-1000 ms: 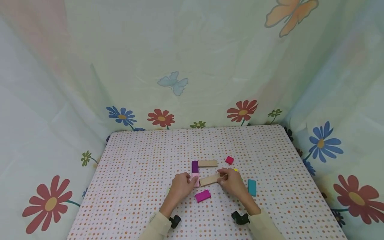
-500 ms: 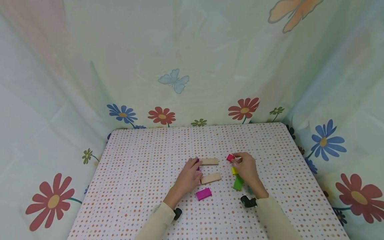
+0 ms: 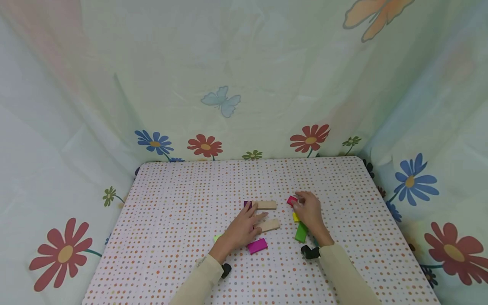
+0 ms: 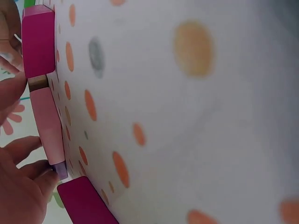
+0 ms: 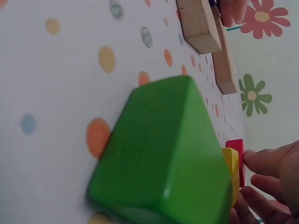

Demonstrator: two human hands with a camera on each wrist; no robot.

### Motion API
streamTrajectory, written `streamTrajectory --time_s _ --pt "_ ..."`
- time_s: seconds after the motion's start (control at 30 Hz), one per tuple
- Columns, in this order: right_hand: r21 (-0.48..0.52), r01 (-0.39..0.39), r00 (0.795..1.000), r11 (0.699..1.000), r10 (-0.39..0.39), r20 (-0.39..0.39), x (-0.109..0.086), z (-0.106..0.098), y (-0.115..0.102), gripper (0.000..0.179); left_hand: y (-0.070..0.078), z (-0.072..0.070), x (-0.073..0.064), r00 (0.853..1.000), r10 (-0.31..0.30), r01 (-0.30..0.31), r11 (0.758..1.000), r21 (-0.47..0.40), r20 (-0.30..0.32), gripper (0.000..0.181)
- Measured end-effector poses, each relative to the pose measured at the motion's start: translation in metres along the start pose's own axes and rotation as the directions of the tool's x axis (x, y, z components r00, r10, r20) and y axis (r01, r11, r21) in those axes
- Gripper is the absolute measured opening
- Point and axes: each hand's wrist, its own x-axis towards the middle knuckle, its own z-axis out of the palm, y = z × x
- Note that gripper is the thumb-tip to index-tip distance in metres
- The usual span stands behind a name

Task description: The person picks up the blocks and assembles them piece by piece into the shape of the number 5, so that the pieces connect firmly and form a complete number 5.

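Observation:
My left hand (image 3: 241,231) lies over the left end of the block layout, fingers spread. Under its fingertips are a purple block (image 3: 247,204) and a pink block (image 4: 48,126); the left wrist view shows fingers touching both. From there two plain wooden blocks, a far one (image 3: 266,205) and a near one (image 3: 271,225), extend rightward. My right hand (image 3: 309,214) pinches a small red block (image 3: 291,200) between thumb and fingers at the table surface. Just in front of it sit a yellow block (image 3: 295,217) and a green block (image 3: 301,232). The right wrist view shows the red block partly behind the yellow one.
A magenta block (image 3: 257,245) lies nearest me, right of the left forearm. Another magenta block (image 4: 86,200) appears low in the left wrist view. A lime block (image 3: 218,238) peeks out beside the left hand. The dotted table (image 3: 183,199) backs onto a flowered curtain.
My right hand left the near wooden block and moved right and away to the red block. The left hand shifted from the pink block's near end to cover the purple and pink blocks.

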Motion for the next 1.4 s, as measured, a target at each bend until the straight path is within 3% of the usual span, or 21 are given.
streamTrajectory --time_s 0.2,0.9,1.2,1.4 --pt "-0.012 0.011 1.0 1.0 -0.01 0.019 0.002 0.001 -0.001 0.041 -0.002 0.0 -0.001 0.998 0.06 -0.061 0.998 0.025 0.025 0.043" --pt "-0.024 -0.053 0.993 0.998 0.055 0.106 0.006 0.001 0.002 0.046 0.0 -0.003 -0.003 0.998 0.03 -0.029 1.0 -0.009 0.047 0.037" --pt "0.153 -0.164 0.966 0.975 0.128 0.224 0.011 -0.007 -0.001 0.046 -0.001 -0.002 -0.003 0.998 0.027 -0.026 0.999 -0.031 0.05 0.037" --pt "0.158 -0.111 0.958 0.981 0.064 0.279 0.016 -0.004 -0.004 0.043 -0.002 -0.001 -0.003 0.998 0.025 -0.022 0.999 -0.044 0.054 0.037"
